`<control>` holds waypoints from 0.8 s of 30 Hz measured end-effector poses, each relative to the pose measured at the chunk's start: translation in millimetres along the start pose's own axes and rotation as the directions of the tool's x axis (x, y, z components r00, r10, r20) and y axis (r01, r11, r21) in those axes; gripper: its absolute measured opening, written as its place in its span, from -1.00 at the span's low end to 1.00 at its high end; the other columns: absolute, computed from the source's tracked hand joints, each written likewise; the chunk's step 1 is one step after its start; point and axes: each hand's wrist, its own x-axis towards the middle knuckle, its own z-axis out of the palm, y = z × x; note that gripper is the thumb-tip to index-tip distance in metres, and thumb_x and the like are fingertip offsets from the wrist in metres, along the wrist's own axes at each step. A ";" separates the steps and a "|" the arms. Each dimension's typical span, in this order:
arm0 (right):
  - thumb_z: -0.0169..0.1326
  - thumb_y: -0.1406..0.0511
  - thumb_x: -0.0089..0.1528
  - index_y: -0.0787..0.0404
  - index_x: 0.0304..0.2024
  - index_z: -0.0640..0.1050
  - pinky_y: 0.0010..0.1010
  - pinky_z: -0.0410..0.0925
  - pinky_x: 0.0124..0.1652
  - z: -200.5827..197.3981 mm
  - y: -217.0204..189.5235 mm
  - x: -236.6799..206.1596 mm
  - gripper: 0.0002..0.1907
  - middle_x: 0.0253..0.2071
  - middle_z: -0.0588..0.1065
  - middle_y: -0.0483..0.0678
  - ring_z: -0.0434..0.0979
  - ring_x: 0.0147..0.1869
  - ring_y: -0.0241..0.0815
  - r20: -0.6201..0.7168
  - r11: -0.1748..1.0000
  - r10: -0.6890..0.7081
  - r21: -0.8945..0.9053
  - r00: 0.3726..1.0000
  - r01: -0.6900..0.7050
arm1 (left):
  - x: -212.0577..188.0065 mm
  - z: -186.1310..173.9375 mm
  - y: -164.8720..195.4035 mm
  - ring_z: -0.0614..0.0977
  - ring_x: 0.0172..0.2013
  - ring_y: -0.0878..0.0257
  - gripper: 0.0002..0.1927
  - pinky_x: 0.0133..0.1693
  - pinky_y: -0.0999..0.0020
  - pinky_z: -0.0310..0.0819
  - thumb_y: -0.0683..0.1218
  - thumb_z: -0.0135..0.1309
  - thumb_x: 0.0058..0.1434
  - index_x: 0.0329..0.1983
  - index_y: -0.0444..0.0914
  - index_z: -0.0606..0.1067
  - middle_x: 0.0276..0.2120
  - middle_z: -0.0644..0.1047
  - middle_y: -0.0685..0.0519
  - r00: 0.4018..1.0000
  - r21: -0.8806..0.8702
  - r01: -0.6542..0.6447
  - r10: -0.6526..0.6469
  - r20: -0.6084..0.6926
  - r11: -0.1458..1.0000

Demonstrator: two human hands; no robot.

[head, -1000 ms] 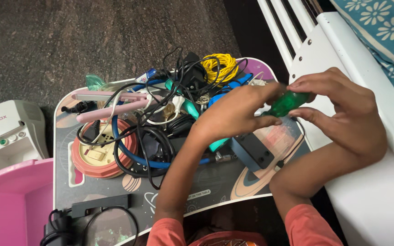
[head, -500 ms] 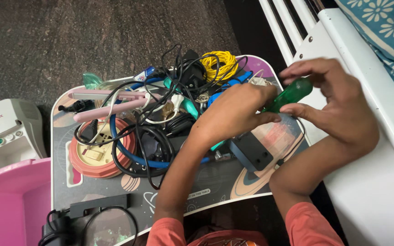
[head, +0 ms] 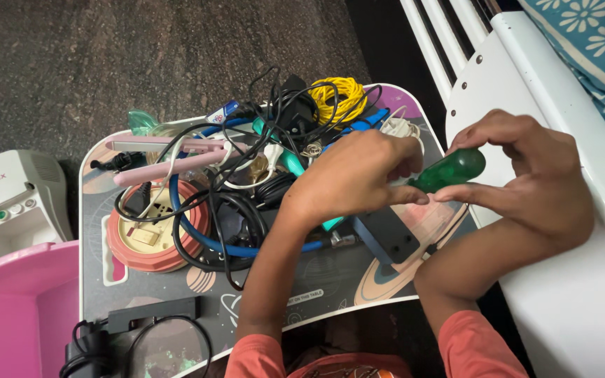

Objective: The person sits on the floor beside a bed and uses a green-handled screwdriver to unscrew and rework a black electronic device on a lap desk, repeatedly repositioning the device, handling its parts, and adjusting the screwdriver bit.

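At the tray's right edge: both hands meet over it, with the whole cable mess sitting to their left.
Green handle (head: 449,170): translucent green, looks like a screwdriver handle. It's up in the air just above the right edge of the tray (head: 96,294), not resting on anything.
Right hand (head: 526,178): curled round the fat end, thumb under and fingers arched over the top. Narrow pinch, closed on the handle.
Left hand (head: 351,178): fingertips closed on the other end, where the shaft would be. I can't see the tip at all, the fingers hide it.
Risk 1: I'd guess a slip is the main worry. It's a fingertip hold at both ends on a smooth plastic thing, so if it twists it could drop into the gap between tray and the white frame (head: 519,84).
Risk 2: the left forearm lies right over the black cables (head: 225,224) and the blue cable (head: 197,234). Pulling back fast could snag a loop and drag the pile.
Risk 3: the dark block (head: 386,234) sits right under the hands, near the front edge. A bump could nudge it off.
Rest of tray: yellow coil (head: 341,98) at the back edge, pink straightener (head: 166,157) back left, round reel (head: 150,234) on the left.
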 end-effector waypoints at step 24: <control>0.52 0.30 -0.05 0.30 0.05 0.32 -0.50 0.44 -0.02 13.5 8.1 7.1 -0.22 -0.16 0.44 0.02 0.51 -0.07 -0.26 -0.138 0.997 0.042 -0.065 0.990 -0.051 | -2.0 8.4 -8.1 0.74 -0.14 -0.02 -0.18 -0.12 0.15 0.60 -0.06 0.37 0.13 0.38 -0.21 0.21 -0.21 0.68 -0.10 0.987 -0.208 -0.142 0.122 -0.108 0.968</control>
